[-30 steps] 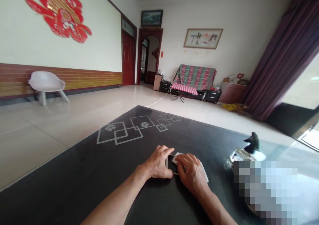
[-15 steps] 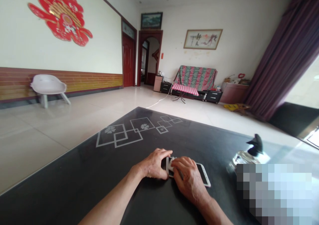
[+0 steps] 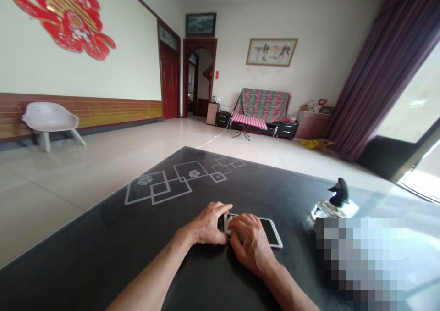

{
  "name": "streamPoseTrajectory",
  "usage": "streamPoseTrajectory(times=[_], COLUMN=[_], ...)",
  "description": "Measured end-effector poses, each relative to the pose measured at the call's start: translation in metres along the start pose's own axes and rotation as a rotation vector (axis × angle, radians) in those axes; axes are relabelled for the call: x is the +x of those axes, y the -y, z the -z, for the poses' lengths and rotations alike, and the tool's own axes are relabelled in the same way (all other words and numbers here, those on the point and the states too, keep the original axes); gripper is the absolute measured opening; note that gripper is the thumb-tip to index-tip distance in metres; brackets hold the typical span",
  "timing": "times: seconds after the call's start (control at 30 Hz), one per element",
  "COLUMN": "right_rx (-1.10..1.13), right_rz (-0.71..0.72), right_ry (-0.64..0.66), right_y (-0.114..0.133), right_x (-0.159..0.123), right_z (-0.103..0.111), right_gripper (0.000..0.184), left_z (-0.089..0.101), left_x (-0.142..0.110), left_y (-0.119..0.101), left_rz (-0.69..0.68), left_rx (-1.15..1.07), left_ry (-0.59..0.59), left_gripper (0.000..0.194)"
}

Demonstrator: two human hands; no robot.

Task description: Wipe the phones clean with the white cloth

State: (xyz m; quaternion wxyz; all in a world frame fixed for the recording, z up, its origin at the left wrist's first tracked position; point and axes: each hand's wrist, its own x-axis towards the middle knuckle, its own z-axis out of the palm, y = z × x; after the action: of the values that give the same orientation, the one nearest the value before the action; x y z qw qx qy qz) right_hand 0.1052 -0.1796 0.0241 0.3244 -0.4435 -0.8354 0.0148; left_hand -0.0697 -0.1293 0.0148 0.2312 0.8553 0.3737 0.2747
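Note:
A white-framed smartphone (image 3: 270, 230) lies with its dark screen up on the black table (image 3: 144, 260). At its left end my left hand (image 3: 209, 224) grips the phone's edges between thumb and fingers. Across the screen's left half rests my right hand (image 3: 252, 241), its fingers bent and pressed down. Under those fingertips a bit of something white (image 3: 231, 218) shows, perhaps a tissue or wipe; most of it is covered.
Right of the phone stands a clear bottle (image 3: 325, 210) with a black pump top (image 3: 339, 192). A blurred-out patch (image 3: 360, 260) hides what is in front of it. Beyond the tiled floor are a white chair (image 3: 51, 117) and a striped folding table (image 3: 249, 120).
The view has swung slightly right, so the room appears shifted left. Both hands keep nearly the same place on the phone. Less of the white piece shows under my right fingers.

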Motion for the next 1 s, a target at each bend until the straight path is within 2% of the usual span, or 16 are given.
streamPoseTrajectory(times=[0.17,0.5,0.7,1.0], right_rx=[-0.013,-0.154,-0.124,-0.064], right_rz=[-0.013,-0.094,-0.114,-0.074], right_ry=[-0.001,-0.036,-0.029,0.004], right_y=[0.0,-0.018,-0.025,-0.005], right_x=[-0.002,0.003,0.006,-0.001], right_z=[-0.001,-0.003,-0.003,-0.001], right_gripper=[0.016,0.021,0.02,0.015], left_z=[0.001,-0.001,-0.001,-0.001], left_x=[0.0,0.0,0.001,0.001], left_y=[-0.001,0.002,0.001,0.0], left_rz=[-0.006,-0.003,0.011,-0.01], left_rx=[0.015,0.017,0.005,0.017], left_ry=[0.005,-0.007,-0.014,-0.033], left_gripper=[0.084,0.089,0.09,0.086])
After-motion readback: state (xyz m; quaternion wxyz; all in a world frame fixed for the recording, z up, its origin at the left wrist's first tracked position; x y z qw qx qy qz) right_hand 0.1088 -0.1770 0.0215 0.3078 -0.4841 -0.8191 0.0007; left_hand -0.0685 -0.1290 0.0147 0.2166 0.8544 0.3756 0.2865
